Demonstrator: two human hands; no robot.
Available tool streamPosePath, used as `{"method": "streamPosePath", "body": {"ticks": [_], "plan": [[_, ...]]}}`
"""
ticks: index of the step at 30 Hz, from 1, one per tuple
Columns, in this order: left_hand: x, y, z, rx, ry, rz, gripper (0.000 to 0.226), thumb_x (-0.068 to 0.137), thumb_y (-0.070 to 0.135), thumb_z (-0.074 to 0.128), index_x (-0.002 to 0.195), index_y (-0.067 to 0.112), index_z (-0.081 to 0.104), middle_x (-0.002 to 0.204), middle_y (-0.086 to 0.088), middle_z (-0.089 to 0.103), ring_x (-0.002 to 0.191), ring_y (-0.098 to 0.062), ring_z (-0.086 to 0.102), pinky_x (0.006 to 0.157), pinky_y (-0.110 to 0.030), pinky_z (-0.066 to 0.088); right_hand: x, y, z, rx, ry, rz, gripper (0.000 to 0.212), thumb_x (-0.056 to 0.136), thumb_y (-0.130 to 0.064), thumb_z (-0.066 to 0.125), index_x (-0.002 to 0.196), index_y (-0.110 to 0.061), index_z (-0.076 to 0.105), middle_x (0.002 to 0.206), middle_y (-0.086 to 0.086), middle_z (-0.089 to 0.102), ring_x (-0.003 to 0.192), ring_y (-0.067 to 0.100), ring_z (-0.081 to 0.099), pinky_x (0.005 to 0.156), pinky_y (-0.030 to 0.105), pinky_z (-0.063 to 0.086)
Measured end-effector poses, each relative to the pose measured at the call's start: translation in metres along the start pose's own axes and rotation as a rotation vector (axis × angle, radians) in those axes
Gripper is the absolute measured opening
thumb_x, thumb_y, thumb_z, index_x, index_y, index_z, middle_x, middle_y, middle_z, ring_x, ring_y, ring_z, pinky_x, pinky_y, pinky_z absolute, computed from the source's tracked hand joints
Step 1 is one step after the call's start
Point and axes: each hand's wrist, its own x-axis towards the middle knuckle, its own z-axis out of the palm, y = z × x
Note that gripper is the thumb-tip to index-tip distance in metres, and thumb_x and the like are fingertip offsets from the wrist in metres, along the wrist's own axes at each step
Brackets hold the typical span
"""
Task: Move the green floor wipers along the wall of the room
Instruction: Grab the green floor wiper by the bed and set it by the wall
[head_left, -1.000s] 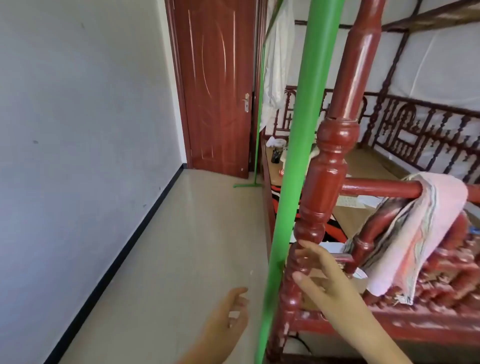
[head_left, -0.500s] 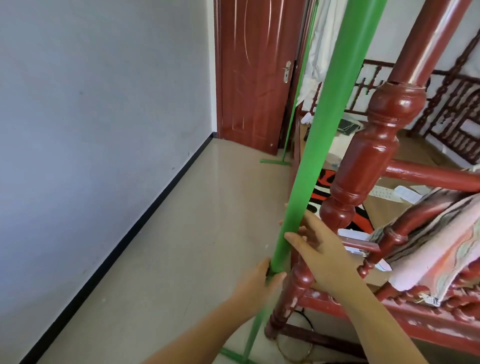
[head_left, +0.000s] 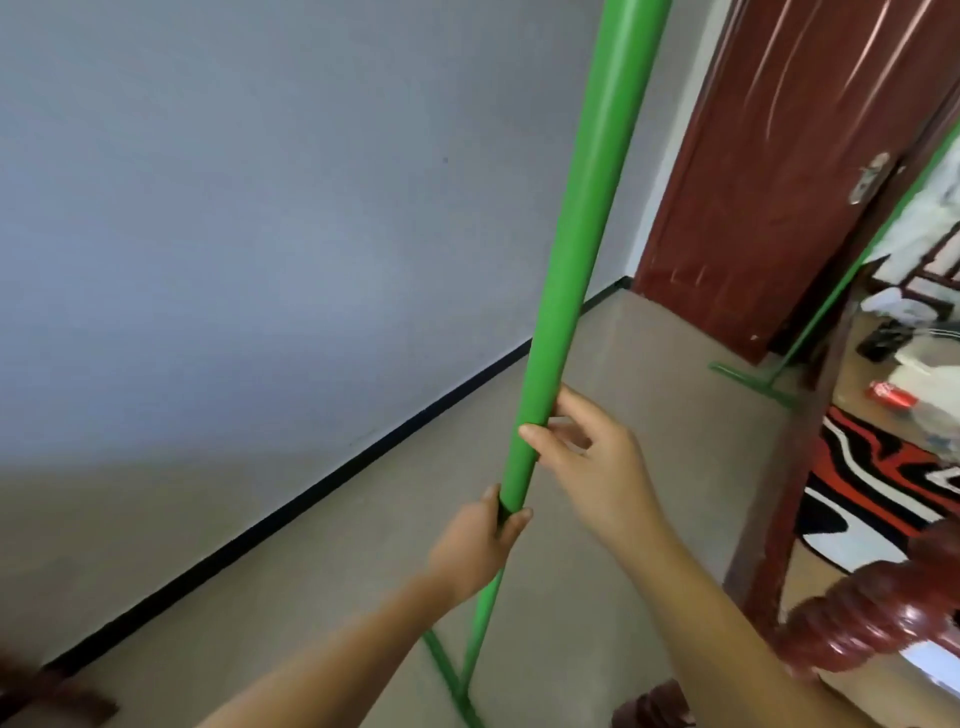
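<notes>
A green floor wiper (head_left: 571, 249) stands nearly upright in front of me, its pole running from the top of the view down to a green blade near the floor at the bottom. My left hand (head_left: 480, 540) grips the pole low down. Just above it, my right hand (head_left: 592, 462) holds the pole with fingers curled round it. A second green floor wiper (head_left: 810, 338) leans by the door at the right, its blade on the floor.
A grey wall (head_left: 234, 234) with a black skirting line runs along the left. A dark red door (head_left: 789, 156) closes the far end. The red wooden bed frame (head_left: 883, 623) with a patterned mat and clutter fills the right side. Beige floor (head_left: 597, 519) lies between.
Both hands have closed on the near wiper's pole. The pole has come away from the bedpost toward the left, and my view has swung toward the wall.
</notes>
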Motion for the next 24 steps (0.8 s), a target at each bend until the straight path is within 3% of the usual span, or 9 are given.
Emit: {"method": "streamPosePath", "body": {"ticks": [5,10,15,19,24], "plan": [[-0.001,-0.047,-0.07,0.005,0.097,-0.07,0.024,0.089,0.039,0.044,0.087,0.016,0.039,0.072,-0.009,0.051,0.066,-0.029,0.051,0.067,-0.044,0.045,0.037,-0.02,0.079,0.056,-0.074,-0.055,0.023,0.074,-0.026,0.063,0.095,-0.034,0.064,0.083,-0.004,0.069,0.084,0.019,0.066,0.081,0.05,0.055],[-0.002,-0.096,-0.144,-0.02,0.181,-0.123,0.028,0.089,0.037,0.045,0.09,0.009,0.043,0.079,-0.016,0.056,0.073,-0.032,0.054,0.071,-0.045,0.046,0.074,-0.042,0.161,0.093,-0.158,-0.1,0.016,0.077,-0.021,0.062,0.087,-0.034,0.063,0.079,-0.011,0.068,0.081,0.016,0.067,0.077,0.05,0.056],[-0.006,-0.135,-0.208,-0.038,0.282,-0.188,0.018,0.09,0.029,0.046,0.087,0.012,0.04,0.075,-0.008,0.053,0.073,-0.029,0.051,0.068,-0.04,0.043,0.11,-0.06,0.238,0.155,-0.243,-0.105,0.018,0.071,-0.032,0.061,0.087,-0.039,0.063,0.079,-0.019,0.067,0.083,0.021,0.068,0.078,0.051,0.056],[-0.014,-0.165,-0.25,-0.06,0.376,-0.278,0.021,0.089,0.026,0.047,0.089,0.005,0.043,0.086,-0.022,0.061,0.08,-0.037,0.057,0.074,-0.046,0.047,0.131,-0.074,0.292,0.185,-0.333,-0.135,0.021,0.074,-0.025,0.064,0.084,-0.043,0.06,0.084,-0.015,0.066,0.083,0.022,0.068,0.077,0.05,0.057],[-0.035,-0.196,-0.288,-0.114,0.533,-0.393,0.025,0.089,0.025,0.048,0.093,0.001,0.045,0.09,-0.025,0.062,0.083,-0.038,0.058,0.075,-0.045,0.048,0.146,-0.092,0.354,0.184,-0.497,-0.168,0.021,0.077,-0.021,0.066,0.084,-0.038,0.055,0.089,-0.01,0.063,0.081,0.022,0.069,0.074,0.049,0.057]]}}
